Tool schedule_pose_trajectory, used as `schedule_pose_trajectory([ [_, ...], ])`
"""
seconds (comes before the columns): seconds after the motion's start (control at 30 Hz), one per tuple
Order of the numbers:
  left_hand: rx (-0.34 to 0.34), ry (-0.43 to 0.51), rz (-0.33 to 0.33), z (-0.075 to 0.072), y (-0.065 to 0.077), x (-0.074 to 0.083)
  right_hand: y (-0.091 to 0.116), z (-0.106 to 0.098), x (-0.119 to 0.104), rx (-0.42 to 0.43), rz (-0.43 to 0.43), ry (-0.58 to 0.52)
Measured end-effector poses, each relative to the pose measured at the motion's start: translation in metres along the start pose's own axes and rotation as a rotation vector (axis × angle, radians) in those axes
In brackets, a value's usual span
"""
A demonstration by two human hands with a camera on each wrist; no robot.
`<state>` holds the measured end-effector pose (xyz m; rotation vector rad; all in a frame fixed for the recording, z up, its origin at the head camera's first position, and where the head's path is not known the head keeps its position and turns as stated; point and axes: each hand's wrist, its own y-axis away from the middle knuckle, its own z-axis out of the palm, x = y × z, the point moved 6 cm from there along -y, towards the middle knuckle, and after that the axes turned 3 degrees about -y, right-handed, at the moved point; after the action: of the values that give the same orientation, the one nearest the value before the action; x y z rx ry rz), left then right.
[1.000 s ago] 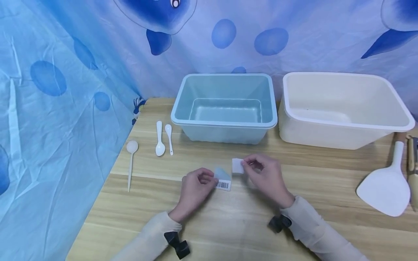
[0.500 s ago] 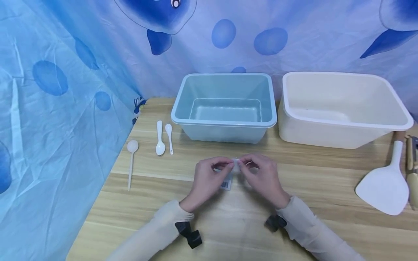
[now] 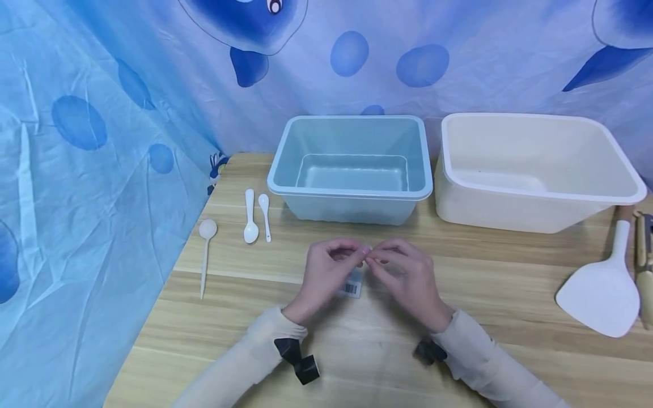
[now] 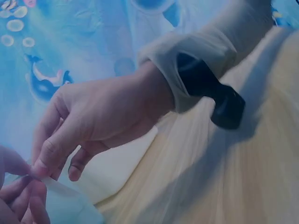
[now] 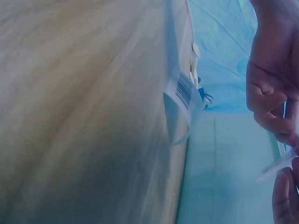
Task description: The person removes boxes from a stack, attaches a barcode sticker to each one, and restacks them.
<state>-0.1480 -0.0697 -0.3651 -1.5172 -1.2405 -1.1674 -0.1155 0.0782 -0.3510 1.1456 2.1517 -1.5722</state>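
Both hands meet above the table [image 3: 357, 368] in front of the light blue tub [image 3: 352, 207]. My left hand [image 3: 329, 275] and my right hand [image 3: 410, 275] pinch a small white paper-like piece [image 5: 276, 169] between thumbs and fingertips. Fingers hide most of it in the head view; a thin pale edge shows in the right wrist view. Just below the hands, a small clear packet with a white barcode label [image 3: 350, 289] stays on the table, partly covered by the left hand. In the right wrist view the packet [image 5: 182, 95] looks bent and raised at one end.
A white tub [image 3: 515, 212] stands right of the blue one. Two small spoons [image 3: 250, 231] and a longer white stick with a round head [image 3: 207, 229] lie left. At right are a white spatula [image 3: 599, 297] and wooden-handled tools [image 3: 644, 277]. Patterned curtains hang behind and left.
My left hand has left the barcode packet and moved up and right to the white piece that the right hand held. Both hands' fingertips have since drawn closer together over it.
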Motion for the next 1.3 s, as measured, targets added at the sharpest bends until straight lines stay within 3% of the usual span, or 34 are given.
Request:
schedule_pose_trajectory([
  [0.1, 0.025, 0.026, -0.02, -0.003, 0.001, -0.001, 0.002, 0.003, -0.001, 0.014, 0.008, -0.021],
  [0.3, 0.091, 0.007, 0.052, -0.01, 0.002, 0.003, 0.004, -0.006, 0.004, 0.142, 0.069, -0.106],
  [0.43, 0.098, 0.046, 0.059, -0.012, 0.0, 0.002, 0.004, -0.017, 0.017, 0.181, 0.275, -0.259],
  [0.53, 0.106, 0.064, 0.058, -0.016, -0.002, 0.001, 0.002, -0.012, 0.025, 0.112, 0.441, -0.392],
  [0.63, 0.105, 0.066, 0.06, -0.019, -0.003, 0.0, -0.001, -0.003, 0.027, 0.045, 0.503, -0.422],
  [0.77, 0.125, 0.033, 0.079, -0.025, -0.003, 0.0, -0.007, 0.004, 0.025, 0.04, 0.433, -0.38],
  [0.87, 0.156, -0.034, 0.118, -0.033, -0.004, 0.001, -0.013, 0.009, 0.025, 0.049, 0.329, -0.336],
  [1.03, 0.183, -0.108, 0.132, -0.043, -0.017, -0.006, -0.024, 0.015, 0.025, 0.036, 0.151, -0.163],
  [1.2, 0.209, -0.121, 0.122, -0.047, -0.033, -0.015, -0.032, 0.024, 0.033, 0.008, 0.128, -0.101],
  [1.3, 0.229, -0.145, 0.144, -0.047, -0.037, -0.007, -0.035, 0.031, 0.039, -0.008, 0.138, -0.097],
])
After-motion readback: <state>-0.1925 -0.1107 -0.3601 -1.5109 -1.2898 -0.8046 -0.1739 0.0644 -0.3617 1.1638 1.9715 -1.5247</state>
